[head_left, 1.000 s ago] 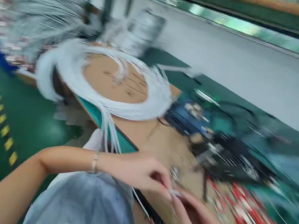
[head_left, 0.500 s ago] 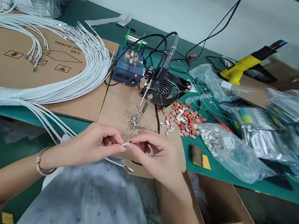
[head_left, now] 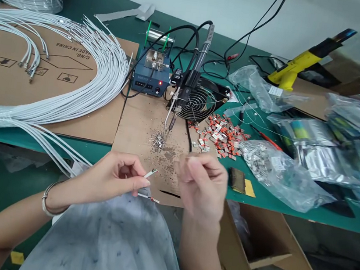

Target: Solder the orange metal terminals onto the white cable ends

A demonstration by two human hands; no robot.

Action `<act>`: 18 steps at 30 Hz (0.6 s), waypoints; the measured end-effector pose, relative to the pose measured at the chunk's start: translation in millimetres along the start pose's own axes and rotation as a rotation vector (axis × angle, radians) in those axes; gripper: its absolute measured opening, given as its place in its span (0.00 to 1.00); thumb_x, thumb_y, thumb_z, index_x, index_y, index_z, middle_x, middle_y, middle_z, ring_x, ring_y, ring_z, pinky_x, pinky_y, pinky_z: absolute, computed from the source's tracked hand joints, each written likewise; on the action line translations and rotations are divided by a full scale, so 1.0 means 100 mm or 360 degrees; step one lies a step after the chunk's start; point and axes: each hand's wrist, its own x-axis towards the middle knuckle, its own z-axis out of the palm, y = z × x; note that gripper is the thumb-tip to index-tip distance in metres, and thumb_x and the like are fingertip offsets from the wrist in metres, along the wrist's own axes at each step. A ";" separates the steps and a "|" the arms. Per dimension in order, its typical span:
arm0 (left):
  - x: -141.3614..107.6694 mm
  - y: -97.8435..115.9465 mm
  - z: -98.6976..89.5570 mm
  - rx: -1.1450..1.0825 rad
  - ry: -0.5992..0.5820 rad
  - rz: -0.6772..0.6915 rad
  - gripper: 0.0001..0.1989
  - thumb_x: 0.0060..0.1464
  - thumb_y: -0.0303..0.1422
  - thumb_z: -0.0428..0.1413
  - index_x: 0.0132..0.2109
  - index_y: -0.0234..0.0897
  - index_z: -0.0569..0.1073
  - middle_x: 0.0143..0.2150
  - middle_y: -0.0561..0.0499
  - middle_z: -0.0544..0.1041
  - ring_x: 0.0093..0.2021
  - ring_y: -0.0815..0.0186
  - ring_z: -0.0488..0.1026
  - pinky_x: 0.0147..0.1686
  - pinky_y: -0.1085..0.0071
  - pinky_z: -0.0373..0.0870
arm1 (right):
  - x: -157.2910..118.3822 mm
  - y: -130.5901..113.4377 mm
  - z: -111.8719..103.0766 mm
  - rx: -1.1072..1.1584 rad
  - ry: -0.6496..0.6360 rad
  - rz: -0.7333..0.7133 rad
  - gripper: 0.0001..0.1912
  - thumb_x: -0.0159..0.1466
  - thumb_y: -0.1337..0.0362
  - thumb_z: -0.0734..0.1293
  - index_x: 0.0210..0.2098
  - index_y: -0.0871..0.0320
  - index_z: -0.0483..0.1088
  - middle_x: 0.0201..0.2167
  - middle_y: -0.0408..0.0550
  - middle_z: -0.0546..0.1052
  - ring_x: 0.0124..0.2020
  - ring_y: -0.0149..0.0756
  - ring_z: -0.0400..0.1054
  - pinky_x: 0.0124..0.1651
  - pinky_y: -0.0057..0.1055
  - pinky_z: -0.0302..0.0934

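Between thumb and fingertips, my left hand [head_left: 121, 176] pinches a white cable [head_left: 148, 175] near its end, where thin dark and light wires stick out. My right hand [head_left: 202, 180] is raised apart from the cable, to its right, with the fingers curled in and blurred by motion; whether anything is in them is hidden. Below the left hand, a second cable end [head_left: 151, 199] with a red wire pokes out over my lap. Ahead of the hands, a soldering iron [head_left: 188, 83] hangs in its stand, tip down over a patch of solder bits [head_left: 158, 142].
A blue solder station [head_left: 150, 78] and a fan [head_left: 200, 104] stand behind. Orange-and-silver connectors [head_left: 223, 134] lie in a pile, beside a plastic bag [head_left: 281, 175] of metal parts. A large coil of white cables [head_left: 108, 72] covers the left cardboard. A sponge [head_left: 237, 180] sits near the front edge.
My right hand has let go of the cable end and moved up and right, fingers curled. The left hand still grips the cable, whose wires now show. The view has shifted slightly.
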 end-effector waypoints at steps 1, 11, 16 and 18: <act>-0.01 0.01 0.00 0.0001 -0.0006 -0.0023 0.10 0.50 0.35 0.57 0.28 0.34 0.67 0.20 0.55 0.71 0.20 0.74 0.65 0.17 0.80 0.59 | 0.01 -0.04 -0.04 -0.0080 -0.0016 -0.0028 0.06 0.54 0.64 0.70 0.22 0.55 0.71 0.15 0.38 0.65 0.17 0.25 0.56 0.20 0.24 0.51; 0.02 0.00 0.03 -0.0021 -0.0064 -0.0069 0.09 0.50 0.34 0.57 0.28 0.34 0.68 0.19 0.57 0.70 0.18 0.76 0.64 0.14 0.82 0.60 | -0.09 -0.07 0.06 -0.0597 -0.0349 -0.0022 0.03 0.52 0.69 0.70 0.24 0.56 0.72 0.19 0.41 0.71 0.20 0.27 0.60 0.21 0.25 0.54; 0.02 -0.07 0.02 0.0159 0.0000 -0.0077 0.11 0.50 0.38 0.57 0.27 0.35 0.68 0.18 0.55 0.71 0.15 0.75 0.61 0.13 0.81 0.59 | -0.12 -0.05 0.08 -0.0469 -0.0289 -0.0035 0.05 0.53 0.67 0.69 0.22 0.58 0.70 0.18 0.42 0.70 0.19 0.27 0.61 0.21 0.26 0.54; 0.05 -0.10 0.04 0.0204 0.0065 -0.0044 0.11 0.48 0.39 0.58 0.26 0.36 0.70 0.18 0.54 0.71 0.15 0.74 0.62 0.14 0.80 0.61 | -0.10 -0.06 0.05 -0.0545 -0.0362 -0.0125 0.04 0.54 0.67 0.69 0.24 0.58 0.71 0.19 0.41 0.70 0.20 0.26 0.60 0.22 0.25 0.55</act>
